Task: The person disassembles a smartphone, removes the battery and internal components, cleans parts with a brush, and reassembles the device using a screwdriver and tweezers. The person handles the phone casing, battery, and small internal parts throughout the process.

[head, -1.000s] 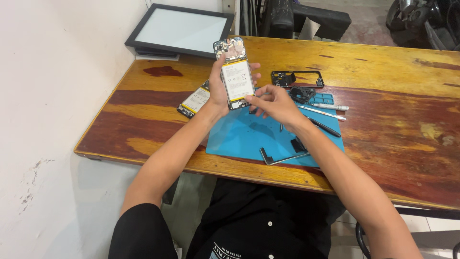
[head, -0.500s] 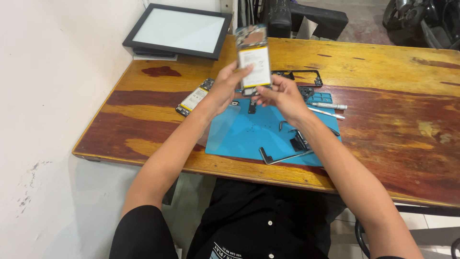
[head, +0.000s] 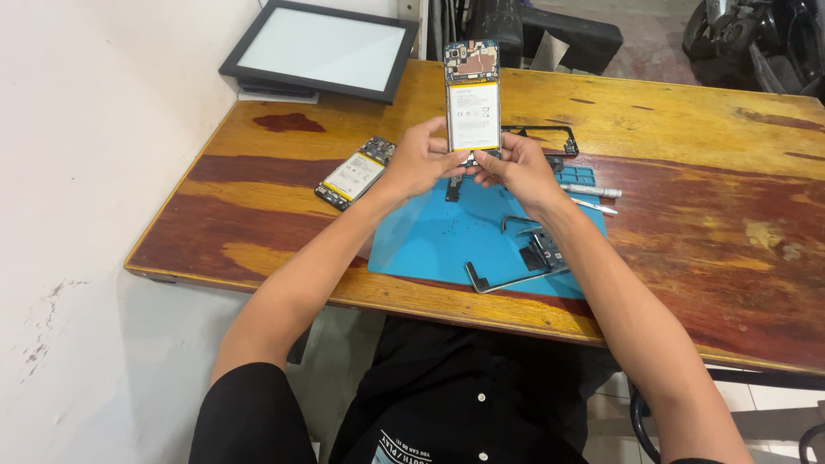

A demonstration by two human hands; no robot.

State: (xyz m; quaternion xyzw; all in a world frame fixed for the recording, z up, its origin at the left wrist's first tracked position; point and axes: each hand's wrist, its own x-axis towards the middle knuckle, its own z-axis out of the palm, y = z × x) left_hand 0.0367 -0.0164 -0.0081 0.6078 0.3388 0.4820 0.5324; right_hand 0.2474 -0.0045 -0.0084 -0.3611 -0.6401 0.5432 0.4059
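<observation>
Wooden table (head: 687, 120) against a white wall, with a blue work mat (head: 438, 236) near its front edge.

Above the mat, the fingers of the left hand (head: 419, 159) and right hand (head: 516, 167) are clamped on the bottom end of an opened phone (head: 473, 99), held upright with its battery facing the camera. A thin strip seems to dangle below it. On the mat's right part lie a bent metal frame piece (head: 507, 279) and small parts; a pen-like tool (head: 591, 191) rests at its right edge. Left of the mat lies a second opened phone (head: 354, 174); behind it, a framed screen (head: 322, 50).
</observation>
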